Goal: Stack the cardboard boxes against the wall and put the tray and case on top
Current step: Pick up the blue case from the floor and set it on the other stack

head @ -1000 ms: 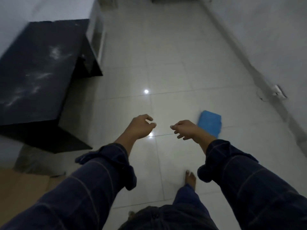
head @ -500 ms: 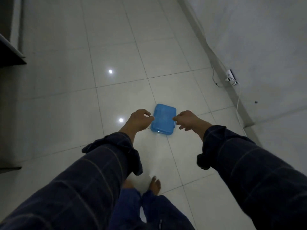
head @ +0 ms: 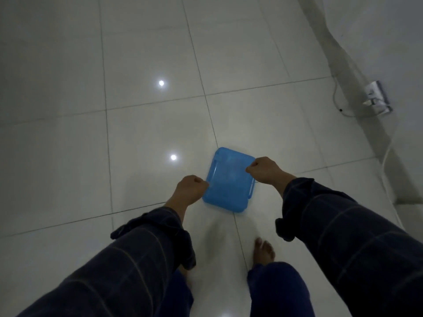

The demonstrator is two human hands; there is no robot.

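Since half a sec ago you've closed in on the flat blue plastic case (head: 226,181); it sits larger and nearer your feet, and both hands have reached its sides where they earlier hung short of it; the dark table edge seen then at far left is out of view. Your left hand (head: 191,187) is curled at the case's left edge, knuckles up; fingers are tucked under the hand so you can't tell from here whether they actually grip the rim or just touch it. Your right hand (head: 266,170) is curled the same way at the case's right edge, near the far corner; contact looks made, but grip vs. touch can't be told either. Case lies flat on the glossy white tiled floor (head: 148,138), across a grout line, tilted a bit relative to the tile grid, just ahead of your bare right foot (head: 263,251). Dark plaid sleeves (head: 338,227) cover both forearms, cuffs loose at the wrists. At right, the white wall (head: 377,30) meets the floor; a white power strip (head: 377,97) w/ a cable lies by the skirting, well apart from the case. Two ceiling-light reflections (head: 173,157) shine on the tiles left of the case.
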